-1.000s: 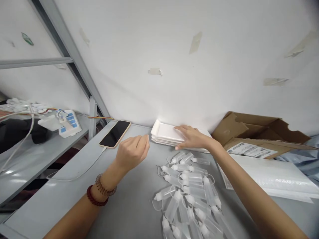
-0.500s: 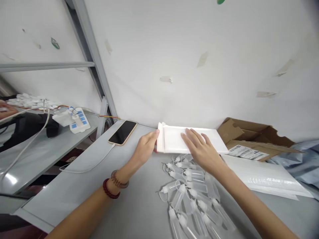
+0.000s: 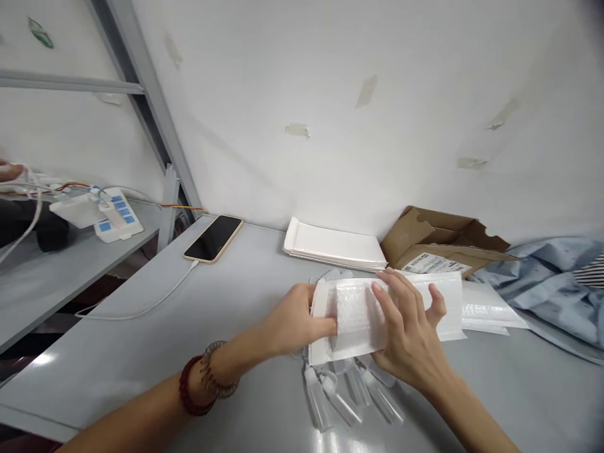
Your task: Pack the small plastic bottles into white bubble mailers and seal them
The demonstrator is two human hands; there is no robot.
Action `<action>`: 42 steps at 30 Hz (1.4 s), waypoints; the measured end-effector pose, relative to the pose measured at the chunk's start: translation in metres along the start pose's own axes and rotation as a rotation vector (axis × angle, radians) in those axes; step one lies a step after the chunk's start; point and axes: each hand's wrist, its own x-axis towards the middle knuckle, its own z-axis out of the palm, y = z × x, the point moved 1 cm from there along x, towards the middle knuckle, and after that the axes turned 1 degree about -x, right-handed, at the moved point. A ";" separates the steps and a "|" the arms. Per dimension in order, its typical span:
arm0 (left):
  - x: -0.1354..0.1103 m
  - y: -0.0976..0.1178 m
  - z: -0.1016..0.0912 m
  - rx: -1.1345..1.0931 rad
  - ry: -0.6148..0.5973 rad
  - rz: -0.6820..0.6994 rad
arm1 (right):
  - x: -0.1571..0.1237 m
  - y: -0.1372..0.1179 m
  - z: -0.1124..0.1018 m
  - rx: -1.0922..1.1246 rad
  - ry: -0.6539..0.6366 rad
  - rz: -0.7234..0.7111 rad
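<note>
While both the left hand (image 3: 295,318) and right hand (image 3: 406,330) grip a white padded bubble mailer (image 3: 358,314) over small clear plastic dropper bottles (image 3: 340,387), its mouth seemingly needs parting next.

Bare grey table (image 3: 141,365) lies open at lower left; a phone (image 3: 213,238), envelope stack (image 3: 335,245) and cardboard box (image 3: 438,242) crowd the back wall.

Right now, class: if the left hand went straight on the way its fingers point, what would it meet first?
The left hand points rightward; it already grips the white bubble mailer, and beyond that, probably the right hand.
</note>
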 end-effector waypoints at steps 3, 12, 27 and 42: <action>-0.002 -0.003 0.009 0.108 0.104 -0.023 | -0.003 0.001 0.000 -0.008 0.079 -0.052; 0.009 -0.002 -0.026 0.531 0.336 0.234 | 0.000 0.037 -0.007 -0.030 0.245 -0.084; 0.014 -0.022 -0.050 1.197 -0.025 0.219 | -0.015 0.057 0.008 0.033 0.126 0.186; 0.001 0.008 -0.064 0.903 -0.003 0.066 | -0.018 0.060 0.020 0.030 -0.097 0.190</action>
